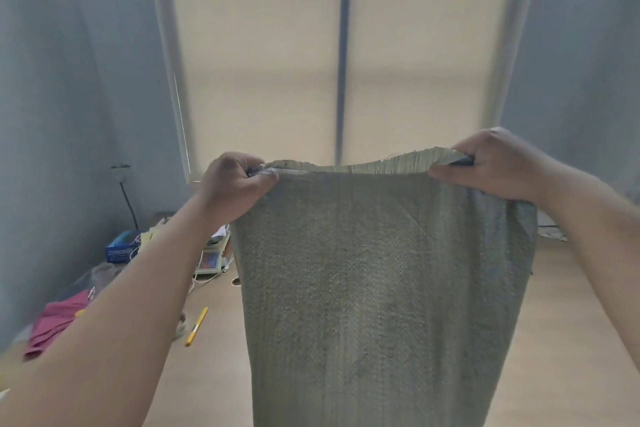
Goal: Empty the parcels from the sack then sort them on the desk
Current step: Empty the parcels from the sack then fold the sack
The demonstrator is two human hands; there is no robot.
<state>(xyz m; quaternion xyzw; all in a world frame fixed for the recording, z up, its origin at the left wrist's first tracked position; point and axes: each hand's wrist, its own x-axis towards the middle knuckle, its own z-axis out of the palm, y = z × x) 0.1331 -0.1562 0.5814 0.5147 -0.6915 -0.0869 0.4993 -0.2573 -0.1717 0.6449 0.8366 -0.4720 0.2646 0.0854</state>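
Before a blinded window (263,45), a sack (381,288) hangs over the desk (214,374). The left hand (232,187) and right hand (498,163) each clench a top corner.

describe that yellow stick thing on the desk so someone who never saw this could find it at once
Start at the grey woven sack that hangs in the middle. Left of its lower half, on the pale wooden desk, lies a slim yellow tool, slanted. Its pencil-thin bright shape sets it apart from the crumpled red cloth further left and the white scale behind.
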